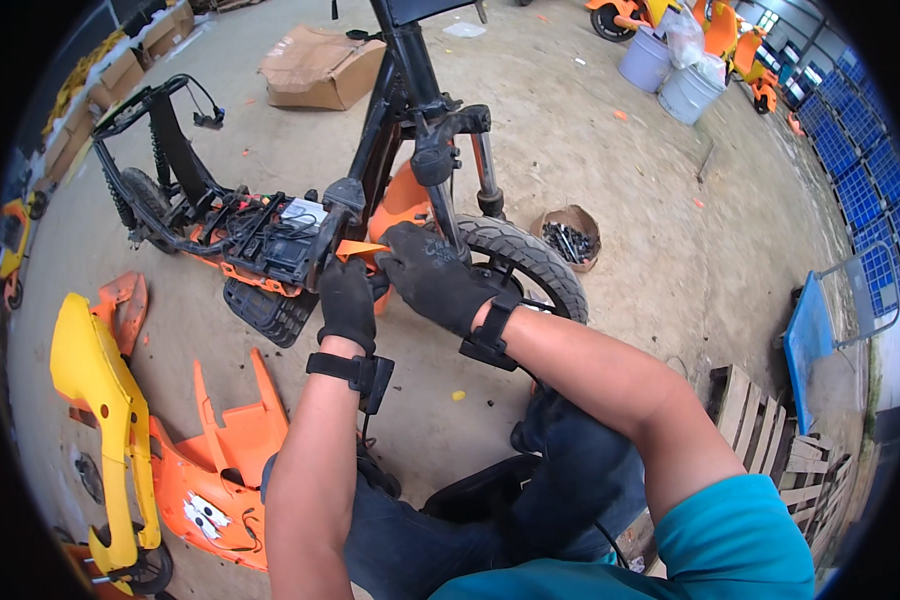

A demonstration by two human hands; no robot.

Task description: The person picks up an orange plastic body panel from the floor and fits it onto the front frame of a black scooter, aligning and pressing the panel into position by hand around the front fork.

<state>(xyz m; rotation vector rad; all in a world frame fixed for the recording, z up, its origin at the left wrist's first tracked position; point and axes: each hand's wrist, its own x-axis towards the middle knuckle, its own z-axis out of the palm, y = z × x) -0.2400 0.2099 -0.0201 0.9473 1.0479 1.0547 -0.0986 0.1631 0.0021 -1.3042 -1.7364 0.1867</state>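
A stripped black scooter frame (400, 90) stands in front of me with its front wheel (555, 270). By the fork, my left hand (348, 300), in a black glove, has curled fingers at the lower side of an orange plastic piece (358, 249). My gloved right hand (430, 275) is closed on the right part of that piece, beside the fork tube. An orange front fender (398, 190) shows behind the hands. The exposed deck with wiring and a battery box (275, 240) lies to the left. Both wrists wear black strapped devices.
A yellow body panel (100, 380) and orange panels (200, 490) lie at left. A cardboard box (320, 70) is behind; a bowl of bolts (568, 242) sits right of the wheel. Buckets (690, 95), a blue trolley (810, 340), wooden pallets (750, 415) and blue crates (850, 160) are at right.
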